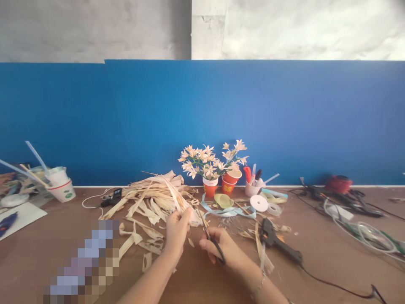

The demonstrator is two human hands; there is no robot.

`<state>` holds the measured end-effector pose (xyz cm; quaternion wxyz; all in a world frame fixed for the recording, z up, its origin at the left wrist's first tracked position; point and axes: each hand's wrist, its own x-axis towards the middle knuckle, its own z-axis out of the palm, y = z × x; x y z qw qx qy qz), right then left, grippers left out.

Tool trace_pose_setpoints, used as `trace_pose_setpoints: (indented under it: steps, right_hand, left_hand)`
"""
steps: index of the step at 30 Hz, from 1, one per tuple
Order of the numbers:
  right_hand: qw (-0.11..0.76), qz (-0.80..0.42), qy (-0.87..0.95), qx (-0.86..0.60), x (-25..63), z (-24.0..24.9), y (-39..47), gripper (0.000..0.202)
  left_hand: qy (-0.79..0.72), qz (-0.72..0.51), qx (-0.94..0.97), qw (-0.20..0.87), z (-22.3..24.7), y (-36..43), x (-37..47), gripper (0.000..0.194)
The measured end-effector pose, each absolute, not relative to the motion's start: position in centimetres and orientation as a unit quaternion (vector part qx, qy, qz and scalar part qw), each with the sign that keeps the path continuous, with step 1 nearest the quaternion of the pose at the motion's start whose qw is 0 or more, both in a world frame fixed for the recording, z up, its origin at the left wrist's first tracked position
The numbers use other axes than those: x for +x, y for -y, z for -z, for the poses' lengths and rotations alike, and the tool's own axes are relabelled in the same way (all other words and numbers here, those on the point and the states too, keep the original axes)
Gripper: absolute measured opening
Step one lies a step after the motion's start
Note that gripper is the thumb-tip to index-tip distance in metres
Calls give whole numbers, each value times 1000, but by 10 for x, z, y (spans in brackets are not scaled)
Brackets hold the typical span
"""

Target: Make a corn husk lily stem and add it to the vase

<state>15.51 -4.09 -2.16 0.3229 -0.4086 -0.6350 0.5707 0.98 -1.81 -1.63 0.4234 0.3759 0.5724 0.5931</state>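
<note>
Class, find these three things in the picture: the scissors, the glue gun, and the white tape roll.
scissors (212, 241), head view, on the black handle in the right hand.
glue gun (278, 244), head view, on its black body.
white tape roll (259, 203), head view, on its flat face.

A pixelated block (84, 264) is covering part of the desk (316, 278) near its front edge, hiding whatever is lying there. The right hand (226, 250) is covering the scissors' (212, 240) handles. The glue gun's cord (341, 287) is running out of view at the bottom edge. Both forearms are being cut off there too.
</note>
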Motion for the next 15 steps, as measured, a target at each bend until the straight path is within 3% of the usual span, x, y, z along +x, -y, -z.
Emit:
trace_pose_setpoints:
  steps: [15]
  right_hand:
    - [339,-585,614,-407,155,33,38,40]
  left_hand:
    - [-552,-610,369,433,20,16,8,42]
